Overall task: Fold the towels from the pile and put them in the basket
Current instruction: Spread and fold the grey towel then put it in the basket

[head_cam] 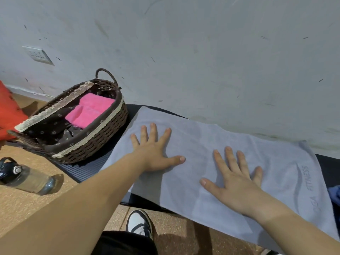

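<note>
Nearby, at the left, a dark wicker basket (103, 144) with a lace-trimmed lining sits on the end of a black mat (88, 168), and a folded pink towel (90, 111) lies inside it. A clear water bottle (27, 178) with a black cap lies on its side on the cork-coloured floor (22, 205), in front of the basket. Something orange (9, 111) shows at the left edge, a blue cloth (335, 196) peeks in at the right edge, and a socket plate (37, 55) is set in the scuffed wall. A black and white shoe (138, 223) stands on the floor, just in front of the mat.

A pale grey towel (202, 137) lies spread flat along the mat beside the basket, with its far edge at the wall and lettering near its right end. Both hands rest on top of it. The left hand (152, 151) lies palm down near the towel's left end, fingers straight and spread. The right hand (237, 184) lies flat near the middle, fingers also splayed. Neither hand grips anything.
</note>
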`<act>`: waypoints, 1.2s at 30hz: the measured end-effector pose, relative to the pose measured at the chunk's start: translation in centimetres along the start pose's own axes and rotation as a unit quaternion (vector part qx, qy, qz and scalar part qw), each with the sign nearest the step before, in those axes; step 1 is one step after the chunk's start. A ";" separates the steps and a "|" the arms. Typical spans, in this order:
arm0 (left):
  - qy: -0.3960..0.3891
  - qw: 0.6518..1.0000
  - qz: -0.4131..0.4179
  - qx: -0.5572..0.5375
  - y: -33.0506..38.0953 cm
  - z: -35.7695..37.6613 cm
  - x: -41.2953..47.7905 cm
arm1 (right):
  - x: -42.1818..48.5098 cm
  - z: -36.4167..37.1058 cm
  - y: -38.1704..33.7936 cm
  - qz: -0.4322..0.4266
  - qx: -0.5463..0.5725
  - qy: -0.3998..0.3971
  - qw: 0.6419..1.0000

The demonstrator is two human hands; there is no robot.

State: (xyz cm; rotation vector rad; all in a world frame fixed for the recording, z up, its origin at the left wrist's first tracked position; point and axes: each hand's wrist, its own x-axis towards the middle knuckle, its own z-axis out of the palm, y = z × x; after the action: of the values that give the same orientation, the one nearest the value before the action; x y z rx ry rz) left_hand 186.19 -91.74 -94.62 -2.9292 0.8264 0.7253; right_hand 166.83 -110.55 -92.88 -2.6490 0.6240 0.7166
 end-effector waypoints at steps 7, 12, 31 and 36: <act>0.039 0.998 0.039 0.016 -1.1 0.1 0.0 | -0.7 -1.2 1.4 0.040 -0.015 -0.007 0.999; 0.102 0.990 0.015 0.094 -0.3 1.2 -2.6 | -1.8 -1.1 3.4 0.030 0.023 -0.021 0.999; 0.052 0.949 0.312 0.018 24.5 8.7 -9.8 | -8.8 1.3 20.1 -0.020 0.274 0.200 0.940; 0.109 0.914 0.389 -0.042 26.9 10.0 -10.4 | -9.5 1.4 23.0 0.025 0.295 0.244 0.923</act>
State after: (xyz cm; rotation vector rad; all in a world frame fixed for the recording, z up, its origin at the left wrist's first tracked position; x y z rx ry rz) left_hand 160.67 -108.47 -96.08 -2.7163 2.0796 0.4307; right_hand 147.67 -126.44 -93.35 -2.2252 0.8714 -0.1433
